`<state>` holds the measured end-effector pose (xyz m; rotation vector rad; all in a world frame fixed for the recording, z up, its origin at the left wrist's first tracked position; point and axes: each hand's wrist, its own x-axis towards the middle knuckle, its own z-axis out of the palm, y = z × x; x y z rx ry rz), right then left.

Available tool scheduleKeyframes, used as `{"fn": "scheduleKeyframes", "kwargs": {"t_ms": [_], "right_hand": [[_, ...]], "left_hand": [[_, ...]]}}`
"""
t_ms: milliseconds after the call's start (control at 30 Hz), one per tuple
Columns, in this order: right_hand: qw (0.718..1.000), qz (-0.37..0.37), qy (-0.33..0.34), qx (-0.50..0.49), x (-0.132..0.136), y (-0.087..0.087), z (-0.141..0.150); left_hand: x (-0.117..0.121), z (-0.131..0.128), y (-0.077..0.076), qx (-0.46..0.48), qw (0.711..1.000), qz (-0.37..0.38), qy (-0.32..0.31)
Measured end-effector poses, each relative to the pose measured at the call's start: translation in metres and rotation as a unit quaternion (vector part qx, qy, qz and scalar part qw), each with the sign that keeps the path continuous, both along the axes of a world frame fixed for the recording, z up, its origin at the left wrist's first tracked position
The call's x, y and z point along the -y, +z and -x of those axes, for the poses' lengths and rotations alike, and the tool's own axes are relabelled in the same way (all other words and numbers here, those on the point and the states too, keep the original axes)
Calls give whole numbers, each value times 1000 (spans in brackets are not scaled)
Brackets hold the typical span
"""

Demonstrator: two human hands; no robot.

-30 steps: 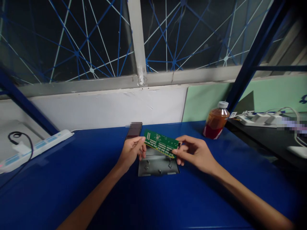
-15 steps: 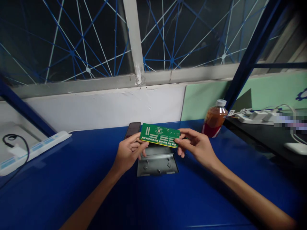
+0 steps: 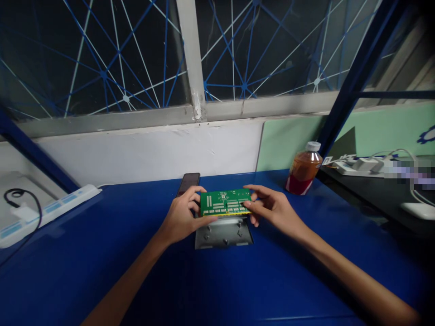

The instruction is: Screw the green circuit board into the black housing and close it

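A green circuit board [image 3: 224,202] with a gold-yellow near edge is held up between my two hands. My left hand [image 3: 183,210] grips its left end, the thumb along the near edge and the fingers behind. At the right end, my right hand [image 3: 272,206] pinches the board, its thumb lying on the face. Below and just nearer to me, a grey metal cover plate [image 3: 222,237] with small raised posts lies on the table. The board and my fingers hide the plate's far part.
Behind my left hand a dark phone [image 3: 188,183] lies on the blue table [image 3: 217,290]. A drink bottle [image 3: 304,168] stands at the back right. White power strips lie at the left [image 3: 50,215] and right [image 3: 363,166]. A wall and window rise behind.
The circuit board has come down slightly towards me and turned level. My left hand has shifted its hold, with the thumb now along the near edge; my right hand moved a little left.
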<state>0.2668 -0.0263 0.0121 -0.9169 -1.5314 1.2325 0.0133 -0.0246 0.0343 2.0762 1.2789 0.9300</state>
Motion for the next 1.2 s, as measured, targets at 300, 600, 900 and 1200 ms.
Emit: {"fn": "scheduleKeyframes", "kwargs": {"t_ms": [300, 600, 900, 1200], "right_hand": [[927, -188, 8, 325, 3, 7, -10], [857, -238, 76, 450, 10, 11, -9], [836, -245, 90, 483, 9, 8, -9], [840, -238, 97, 477, 10, 7, -8]], "left_hand": [[4, 9, 5, -201, 979, -28, -37], [12, 5, -1, -306, 944, 5, -125], [13, 6, -4, -331, 936, 6, -121], [13, 8, -4, -323, 937, 3, -133]]}}
